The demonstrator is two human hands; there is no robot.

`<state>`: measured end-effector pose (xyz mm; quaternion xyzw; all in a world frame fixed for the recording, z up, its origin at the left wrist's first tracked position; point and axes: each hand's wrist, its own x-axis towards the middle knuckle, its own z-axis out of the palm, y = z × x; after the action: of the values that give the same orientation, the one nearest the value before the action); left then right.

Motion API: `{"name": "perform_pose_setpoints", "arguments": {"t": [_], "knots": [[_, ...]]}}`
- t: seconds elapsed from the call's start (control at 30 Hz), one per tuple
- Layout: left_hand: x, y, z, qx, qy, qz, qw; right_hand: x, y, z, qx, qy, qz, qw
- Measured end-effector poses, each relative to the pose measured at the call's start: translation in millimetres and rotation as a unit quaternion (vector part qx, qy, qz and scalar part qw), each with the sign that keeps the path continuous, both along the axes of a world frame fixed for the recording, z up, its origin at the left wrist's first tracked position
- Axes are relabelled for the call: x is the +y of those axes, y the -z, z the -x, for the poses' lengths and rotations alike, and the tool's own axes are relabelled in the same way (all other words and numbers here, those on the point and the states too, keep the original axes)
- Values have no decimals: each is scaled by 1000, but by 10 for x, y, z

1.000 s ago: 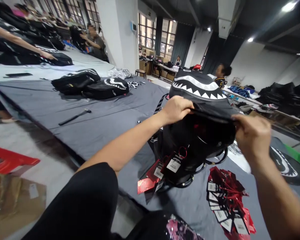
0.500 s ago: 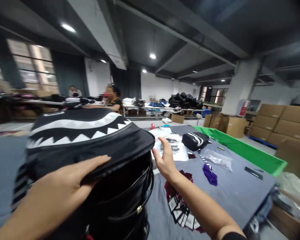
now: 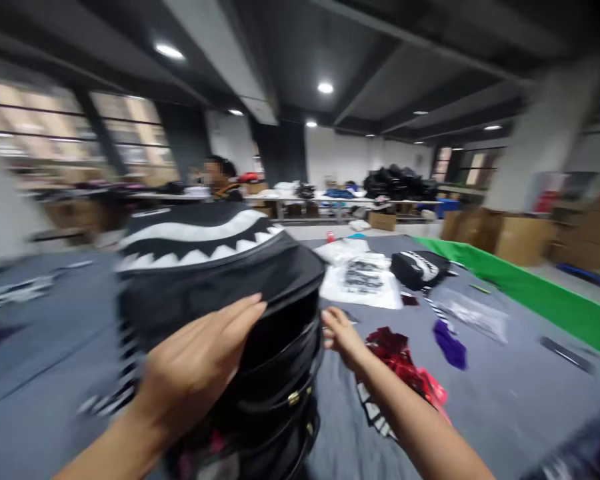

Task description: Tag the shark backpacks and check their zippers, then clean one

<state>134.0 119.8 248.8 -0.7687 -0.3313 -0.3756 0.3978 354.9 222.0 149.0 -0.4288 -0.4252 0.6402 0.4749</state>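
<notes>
Directly before me stands a stack of black bags [image 3: 280, 393], the top one a black bag with a white shark-teeth print [image 3: 200, 257]. My left hand [image 3: 200, 360] lies at the near edge of that top bag, its fingers close together over the rim and its thumb hidden. At the right side of the stack, my right hand [image 3: 343, 337] has its fingers curled against the bags' edge; motion blur softens the contact. Below the top bag show shiny black layers with gold metal parts. A black-and-white striped strap [image 3: 125, 360] hangs at the stack's left.
Right of the stack lie red fabric pieces with tags [image 3: 393, 353], a purple cloth [image 3: 450, 343], a clear plastic bag [image 3: 475, 317], a printed white bag [image 3: 365, 280] and a smaller black bag [image 3: 417, 269]. A green barrier [image 3: 520, 280] edges the grey table. A person [image 3: 223, 177] is farther back.
The view has turned left, so the stack appears farther right. My right hand, earlier spread beside the top bag, is lower with fingers curled at the stack. My left hand stays on the rim.
</notes>
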Motion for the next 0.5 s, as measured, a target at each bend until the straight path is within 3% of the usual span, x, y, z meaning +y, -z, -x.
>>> {"name": "perform_pose_setpoints", "arguments": {"t": [0.1,0.2,0.37,0.5], "knots": [[-118,-156,-112,35,-64,-18,997,150,72,-22,19,-55,12,998],[-216,-191,-244,82,-138,53,986,290,64,-13,55,-119,15,991],[-464,-241,-568,-60,-281,204,936,249,-137,-72,66,-215,-36,974],[-467,-206,-584,-116,-339,191,914,144,-377,25,96,-250,-129,955]]}}
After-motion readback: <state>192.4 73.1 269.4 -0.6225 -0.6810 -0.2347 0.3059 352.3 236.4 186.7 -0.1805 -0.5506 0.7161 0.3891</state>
